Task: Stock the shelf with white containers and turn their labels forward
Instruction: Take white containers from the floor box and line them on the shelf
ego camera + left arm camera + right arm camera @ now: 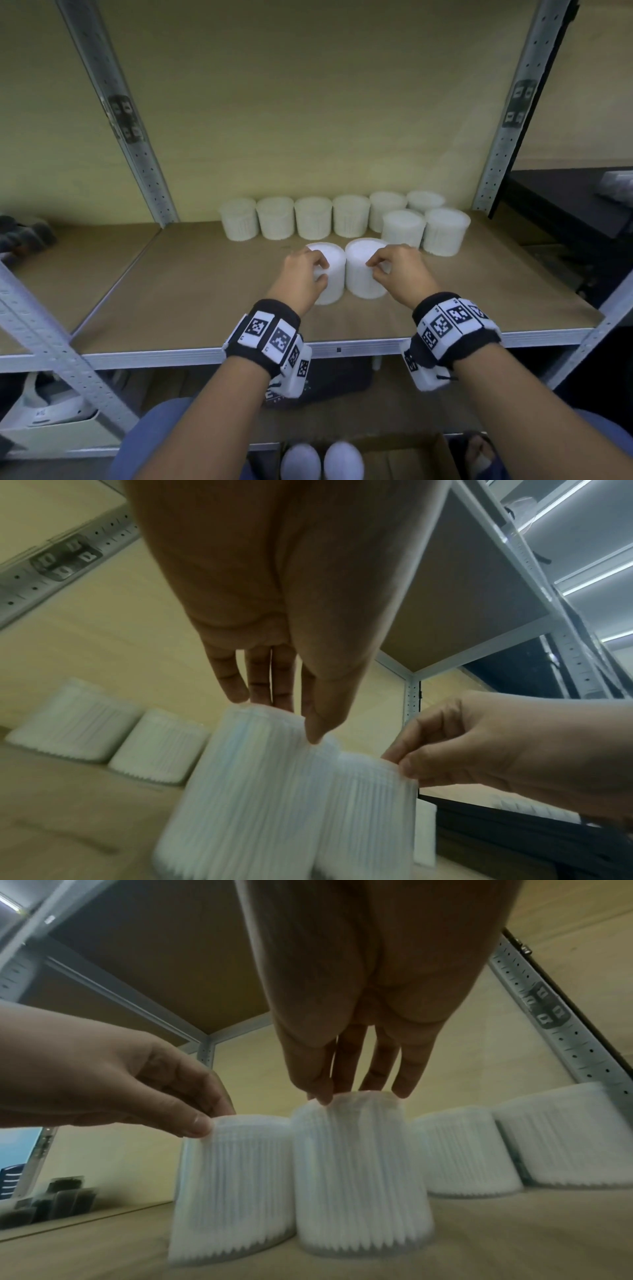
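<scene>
Two ribbed white containers stand side by side mid-shelf, touching each other. My left hand [320, 272] grips the top rim of the left container [334, 284] from above. My right hand [373, 271] pinches the rim of the right container [359, 274] the same way. In the left wrist view my left hand [277, 718] sits with its thumb and fingers on that container [246, 791]. The right wrist view has my right hand [359, 1096] over its container [359, 1177], with the left container [232, 1191] beside it. No label can be made out on either.
Several white containers [313, 219] line the back of the shelf, with two more [445, 233] in front at the right. Grey perforated uprights [150, 178] frame the bay. The brown shelf board [191, 291] lies bare to the left. A cardboard box [404, 459] below holds more white containers.
</scene>
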### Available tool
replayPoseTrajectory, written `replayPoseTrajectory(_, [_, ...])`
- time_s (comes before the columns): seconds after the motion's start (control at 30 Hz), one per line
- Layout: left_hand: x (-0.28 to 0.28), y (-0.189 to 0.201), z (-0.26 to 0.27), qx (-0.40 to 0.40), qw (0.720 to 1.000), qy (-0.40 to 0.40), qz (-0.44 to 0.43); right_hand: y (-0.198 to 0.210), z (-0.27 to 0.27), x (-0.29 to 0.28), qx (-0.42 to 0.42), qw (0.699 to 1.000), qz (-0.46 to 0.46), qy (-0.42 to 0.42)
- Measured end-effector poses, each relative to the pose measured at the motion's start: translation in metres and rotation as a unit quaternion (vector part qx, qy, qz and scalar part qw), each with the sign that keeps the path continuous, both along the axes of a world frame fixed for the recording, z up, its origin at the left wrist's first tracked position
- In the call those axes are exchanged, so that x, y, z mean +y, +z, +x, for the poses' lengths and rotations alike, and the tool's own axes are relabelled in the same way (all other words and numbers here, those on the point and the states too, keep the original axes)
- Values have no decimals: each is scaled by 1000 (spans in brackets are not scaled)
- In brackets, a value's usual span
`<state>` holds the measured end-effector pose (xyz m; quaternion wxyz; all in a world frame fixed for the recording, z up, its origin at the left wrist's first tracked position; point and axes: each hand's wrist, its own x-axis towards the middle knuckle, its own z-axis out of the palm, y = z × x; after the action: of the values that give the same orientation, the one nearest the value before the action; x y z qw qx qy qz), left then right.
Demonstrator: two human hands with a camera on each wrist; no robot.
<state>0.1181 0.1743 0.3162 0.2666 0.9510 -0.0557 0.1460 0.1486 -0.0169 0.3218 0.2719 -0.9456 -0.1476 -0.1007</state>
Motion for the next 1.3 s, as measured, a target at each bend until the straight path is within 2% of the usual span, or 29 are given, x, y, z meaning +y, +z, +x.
replayPoseTrajectory(0.33, [13, 12, 69, 54, 998, -7, 35, 3, 58, 18, 13, 1000, -16, -14])
replayPoseTrajectory(0.7, [21, 14, 110, 50, 998, -9, 42, 2, 92, 29, 4, 999, -39, -24])
replayPoseTrajectory(1.07, [26, 14, 119, 74, 997, -11, -13, -2, 98, 30, 16, 999, -22, -23])
replayPoseTrajectory(1.3, [27, 16, 85, 60, 998, -21, -2, -6, 66, 31, 17, 1000, 1, -11])
